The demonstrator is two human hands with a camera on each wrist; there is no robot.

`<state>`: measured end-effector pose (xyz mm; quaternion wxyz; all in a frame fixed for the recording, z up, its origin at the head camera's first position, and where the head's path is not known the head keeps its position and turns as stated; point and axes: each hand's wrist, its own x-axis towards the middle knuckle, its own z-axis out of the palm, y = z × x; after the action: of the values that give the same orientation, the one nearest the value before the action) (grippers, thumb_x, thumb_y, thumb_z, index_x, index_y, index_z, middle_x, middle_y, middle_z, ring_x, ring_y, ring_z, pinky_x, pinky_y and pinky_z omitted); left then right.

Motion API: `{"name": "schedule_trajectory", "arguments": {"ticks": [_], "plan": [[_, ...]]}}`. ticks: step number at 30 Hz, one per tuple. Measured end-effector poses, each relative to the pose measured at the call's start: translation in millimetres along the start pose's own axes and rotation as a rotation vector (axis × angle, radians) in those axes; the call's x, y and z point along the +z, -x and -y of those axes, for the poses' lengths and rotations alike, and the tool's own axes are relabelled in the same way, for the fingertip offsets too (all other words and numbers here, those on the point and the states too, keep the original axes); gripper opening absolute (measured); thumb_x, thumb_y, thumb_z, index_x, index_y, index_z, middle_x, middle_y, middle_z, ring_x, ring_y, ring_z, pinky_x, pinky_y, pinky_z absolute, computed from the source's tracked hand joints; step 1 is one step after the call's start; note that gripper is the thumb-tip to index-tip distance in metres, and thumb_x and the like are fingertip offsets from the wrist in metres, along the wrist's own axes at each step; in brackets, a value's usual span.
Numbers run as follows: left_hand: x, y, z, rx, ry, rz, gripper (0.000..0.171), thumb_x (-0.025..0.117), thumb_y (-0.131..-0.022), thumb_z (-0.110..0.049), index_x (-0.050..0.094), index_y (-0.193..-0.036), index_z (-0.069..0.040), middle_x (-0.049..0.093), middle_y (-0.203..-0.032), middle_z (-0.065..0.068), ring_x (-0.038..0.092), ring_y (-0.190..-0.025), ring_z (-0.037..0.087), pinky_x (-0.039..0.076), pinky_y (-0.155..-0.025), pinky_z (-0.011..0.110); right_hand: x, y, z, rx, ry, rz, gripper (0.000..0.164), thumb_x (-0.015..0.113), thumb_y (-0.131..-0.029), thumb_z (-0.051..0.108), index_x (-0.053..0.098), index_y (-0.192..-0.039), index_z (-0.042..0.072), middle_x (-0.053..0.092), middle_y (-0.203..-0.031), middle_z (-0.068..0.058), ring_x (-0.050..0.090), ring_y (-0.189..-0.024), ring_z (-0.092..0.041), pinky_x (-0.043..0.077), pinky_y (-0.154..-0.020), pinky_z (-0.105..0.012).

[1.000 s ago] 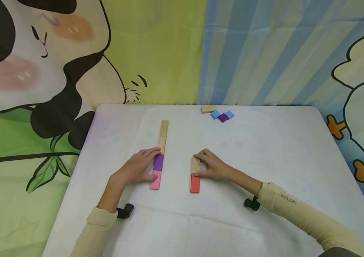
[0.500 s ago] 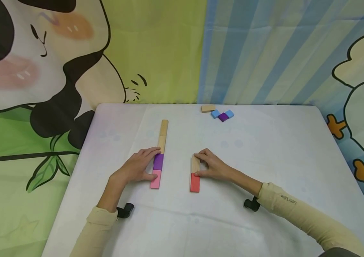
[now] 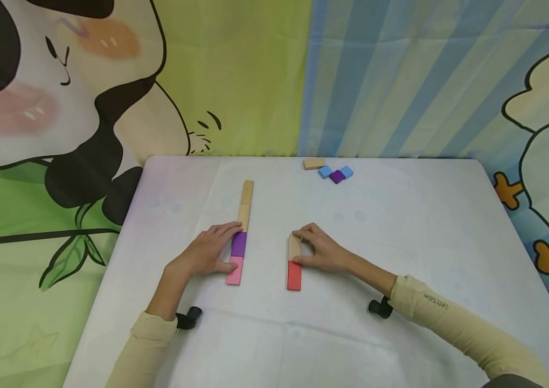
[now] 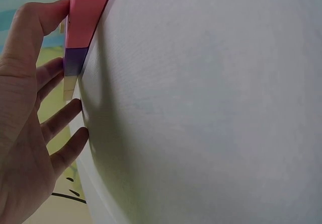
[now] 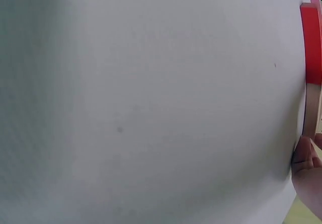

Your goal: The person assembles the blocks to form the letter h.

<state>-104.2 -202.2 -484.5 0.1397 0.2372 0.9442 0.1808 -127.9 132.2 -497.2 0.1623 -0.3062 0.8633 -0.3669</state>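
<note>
On the left side, a straight row holds a pink block (image 3: 235,271), a purple block (image 3: 238,244) and two plain wooden blocks (image 3: 245,217), end to end. My left hand (image 3: 204,252) rests against its left side, fingers fairly straight. In the left wrist view the thumb touches the pink block (image 4: 88,20), and a fingertip meets the purple block (image 4: 75,58). To the right, a red block (image 3: 294,276) lies end to end with a wooden block (image 3: 294,248). My right hand (image 3: 321,250) pinches that wooden block between thumb and fingers.
At the table's (image 3: 400,226) far edge lie a wooden block (image 3: 314,164), two blue blocks (image 3: 325,172) and a purple block (image 3: 336,177), close together. Behind the table hangs a printed cloth (image 3: 245,81).
Almost nothing moves. The wooden block in my right hand sits very slightly further left, in line with the red block. My left hand stays in place.
</note>
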Motion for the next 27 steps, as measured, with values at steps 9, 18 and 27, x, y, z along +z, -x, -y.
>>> {"name": "schedule_trajectory", "arguments": {"ticks": [9,18,27], "plan": [[0.9,-0.2,1.3,0.001,0.010,0.002,0.090,0.076,-0.077,-0.044,0.033,-0.151,-0.016,0.031,-0.158,0.001,0.035,-0.140,0.028,0.035,-0.109,0.054,-36.5,-24.3,-7.7,0.087,-0.062,-0.124,0.068,0.072,-0.087,0.027,0.044,-0.143,0.002,0.046,-0.131,-0.020,0.052,-0.115,-0.031,0.049,-0.088,-0.038],[0.0,1.0,3.2,0.000,0.015,0.000,0.090,0.075,-0.077,-0.044,0.032,-0.151,-0.016,0.030,-0.159,0.001,0.034,-0.140,0.028,0.035,-0.109,0.054,-81.4,-63.4,-23.6,0.215,-0.169,-0.208,0.070,0.065,-0.091,0.034,0.036,-0.149,0.007,0.038,-0.146,-0.020,0.045,-0.131,-0.036,0.044,-0.103,-0.052],[2.1,1.0,1.7,-0.005,0.024,0.007,0.091,0.077,-0.076,-0.043,0.032,-0.151,-0.017,0.030,-0.159,0.000,0.035,-0.140,0.028,0.035,-0.109,0.054,-108.8,-100.1,-56.2,0.239,-0.015,-0.256,0.075,0.065,-0.090,0.039,0.032,-0.151,0.009,0.031,-0.149,-0.023,0.040,-0.133,-0.039,0.038,-0.105,-0.057]]}}
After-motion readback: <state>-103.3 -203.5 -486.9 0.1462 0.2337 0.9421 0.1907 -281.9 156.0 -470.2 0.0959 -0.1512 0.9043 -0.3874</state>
